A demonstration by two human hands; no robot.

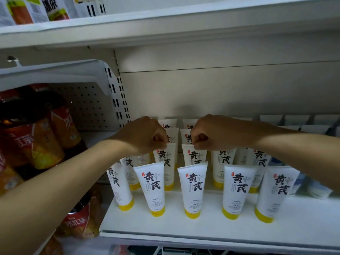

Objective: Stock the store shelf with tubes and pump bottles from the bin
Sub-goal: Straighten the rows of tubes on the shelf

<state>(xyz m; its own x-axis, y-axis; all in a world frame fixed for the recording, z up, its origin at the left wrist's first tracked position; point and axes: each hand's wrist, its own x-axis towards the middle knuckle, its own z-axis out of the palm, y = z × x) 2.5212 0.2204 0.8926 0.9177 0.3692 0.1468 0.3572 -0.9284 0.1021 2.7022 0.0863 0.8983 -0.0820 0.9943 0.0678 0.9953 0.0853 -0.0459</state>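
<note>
Several white tubes with yellow caps stand cap-down in rows on the white shelf [184, 225]. My left hand [145, 137] pinches the top edge of a second-row tube [165, 162]. My right hand [207, 135] pinches the top edge of the neighbouring second-row tube [193, 157]. In front of them stand front-row tubes, among them one [152, 186] and another [193, 188]. More tubes stand behind my hands, partly hidden. No pump bottle or bin shows.
Packs of dark drink bottles [36, 137] fill the bay to the left, behind a perforated divider [117, 100]. An upper shelf [165, 30] overhangs closely. White and blue items [318, 186] sit at the right end.
</note>
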